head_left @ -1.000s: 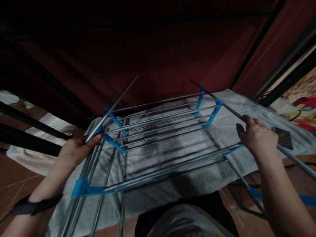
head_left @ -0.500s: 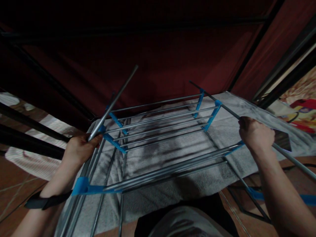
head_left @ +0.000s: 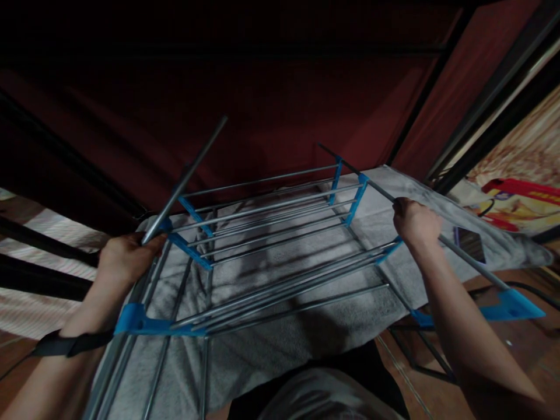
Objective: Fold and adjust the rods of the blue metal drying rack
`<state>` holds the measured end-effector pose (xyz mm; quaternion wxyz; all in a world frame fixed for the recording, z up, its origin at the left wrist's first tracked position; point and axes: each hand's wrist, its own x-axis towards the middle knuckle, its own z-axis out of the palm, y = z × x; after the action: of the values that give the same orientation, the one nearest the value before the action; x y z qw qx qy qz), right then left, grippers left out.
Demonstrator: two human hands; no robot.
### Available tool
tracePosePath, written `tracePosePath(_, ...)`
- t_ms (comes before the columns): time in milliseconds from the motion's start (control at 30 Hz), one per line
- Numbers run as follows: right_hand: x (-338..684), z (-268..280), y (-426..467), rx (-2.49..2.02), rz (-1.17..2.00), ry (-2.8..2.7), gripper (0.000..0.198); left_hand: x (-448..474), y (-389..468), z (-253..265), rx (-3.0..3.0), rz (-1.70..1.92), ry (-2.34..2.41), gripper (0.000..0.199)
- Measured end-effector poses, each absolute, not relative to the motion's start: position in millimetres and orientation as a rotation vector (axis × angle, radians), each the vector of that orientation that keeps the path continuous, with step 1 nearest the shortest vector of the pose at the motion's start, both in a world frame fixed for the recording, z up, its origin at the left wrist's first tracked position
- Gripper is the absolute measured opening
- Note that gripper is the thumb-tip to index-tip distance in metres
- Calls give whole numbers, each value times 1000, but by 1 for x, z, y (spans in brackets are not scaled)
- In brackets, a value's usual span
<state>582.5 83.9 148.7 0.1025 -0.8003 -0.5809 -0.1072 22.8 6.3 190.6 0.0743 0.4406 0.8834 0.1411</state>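
Observation:
A shoe rack of thin grey metal tubes [head_left: 280, 251] and blue plastic brackets [head_left: 190, 251] lies on its side in front of me. My left hand [head_left: 125, 256] is closed around the left side, at a tube [head_left: 196, 163] whose bare end points up and away. On the other side, my right hand [head_left: 417, 224] wraps round the long right tube [head_left: 472, 265], between an upper bracket [head_left: 362, 184] and the lower right bracket [head_left: 516, 305]. Below my left hand sits another blue bracket [head_left: 131, 318]. My fingers partly hide both tubes.
Grey cloth [head_left: 258, 367] lies under the rack. A dark red panel [head_left: 271, 116] with black framing rises close behind it. To the right are a phone [head_left: 470, 244] on the cloth and a red and yellow package [head_left: 525, 201]. Tiled floor [head_left: 406, 356] shows below.
The rack and both hands have shifted left in the picture. The lower right bracket now shows more fully, and the phone is uncovered. Both hands keep their hold.

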Motion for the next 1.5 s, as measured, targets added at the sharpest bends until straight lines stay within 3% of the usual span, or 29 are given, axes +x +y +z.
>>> tracePosePath(533, 577, 150, 89, -2395, -274, -1772, 47, 27, 12, 194, 1376, 419, 2600, 42)
tracePosePath(700, 580, 138, 69, -1869, -502, -1804, 46, 20, 4, 193, 1546, 334, 2531, 65)
tracePosePath(767, 570, 123, 48, -1594, -450, -1774, 40, 21, 1, 191, 1636, 377, 2507, 73)
tracePosePath(900, 532, 58, -13, -1178, 71, -2006, 25, 27, -7, 188, 1698, 534, 2650, 62)
tracePosePath(1000, 504, -11, -53, -985, 217, -2343, 33, 35, -19, 188, 1885, 660, 2636, 53)
tracePosePath(1167, 487, -96, -72, -972, 145, -2480, 46, 47, -39, 193, 2132, 853, 2342, 45)
tracePosePath(1500, 480, -103, -47, -1081, 228, -2505, 29, 53, -54, 180, 2136, 834, 2341, 35)
